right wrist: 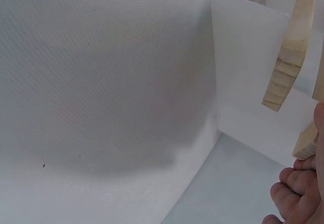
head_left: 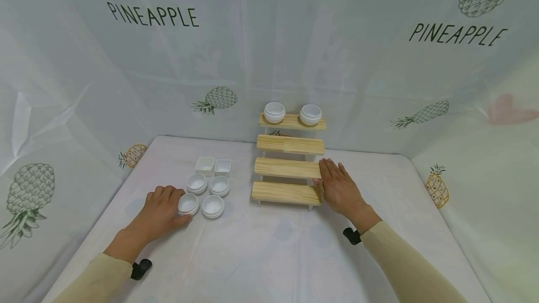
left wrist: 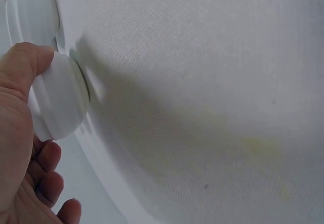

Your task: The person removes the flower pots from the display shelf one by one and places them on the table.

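My left hand point(head_left: 159, 211) holds a small round white bowl point(head_left: 188, 204), the front left one of a group on the table. In the left wrist view the thumb lies on one side of this bowl point(left wrist: 59, 97) and fingers show at the other. A second round bowl point(head_left: 213, 206) stands just to its right. My right hand point(head_left: 337, 188) rests with extended fingers against the right end of a stepped stand with several wooden shelves point(head_left: 288, 168). In the right wrist view the fingertips point(right wrist: 286, 193) are beside a wooden board end point(right wrist: 307, 142).
Behind the held bowl are two more round bowls, one of them nearer the stand point(head_left: 220, 185), and two square white dishes point(head_left: 205, 166). Two round bowls point(head_left: 274, 112) stand on the top shelf. A pineapple-printed cloth point(head_left: 358, 74) hangs behind the white-covered table point(head_left: 252, 256).
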{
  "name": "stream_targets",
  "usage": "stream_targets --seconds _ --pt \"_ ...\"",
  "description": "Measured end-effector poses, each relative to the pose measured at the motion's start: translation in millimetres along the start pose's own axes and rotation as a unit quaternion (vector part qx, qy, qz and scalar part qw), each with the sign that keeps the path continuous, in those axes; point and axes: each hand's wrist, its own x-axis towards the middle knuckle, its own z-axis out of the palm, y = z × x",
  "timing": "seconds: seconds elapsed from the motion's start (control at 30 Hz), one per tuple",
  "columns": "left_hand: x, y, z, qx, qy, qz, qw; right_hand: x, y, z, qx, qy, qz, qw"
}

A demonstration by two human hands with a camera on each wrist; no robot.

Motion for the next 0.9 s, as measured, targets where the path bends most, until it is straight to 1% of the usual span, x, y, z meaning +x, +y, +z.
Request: stream_targets --seconds 0.2,0.37,0.47,0.57,0.73,0.9 --pt "1.8 0.1 1.6 0.006 -0.005 -0.006 1.0 -0.4 0.2 1.0 0.002 0.001 0.003 1.0" --pt "2.3 2.2 -1.0 0.002 -0.004 -0.012 0.9999 -0.5 0.2 1.0 -0.002 0.006 0.001 1.0" --pt "3.3 4.5 -4.8 0.0 0.007 -0.01 0.9999 -0.6 0.3 0.6 -0.002 0.006 0.002 1.0" --pt "6.8 8.7 -11.1 -0.004 0.029 -0.001 0.9996 -0.8 0.3 0.1 0.001 0.002 0.003 1.0" --pt "19.9 20.9 -26.9 -0.012 0.06 0.017 0.998 -0.8 0.5 -0.1 0.0 -0.001 0.002 1.0" --pt "42.0 34.5 -45.0 -0.011 0.078 0.039 0.9961 -1.0 0.9 -0.3 -0.001 -0.002 0.002 1.0"
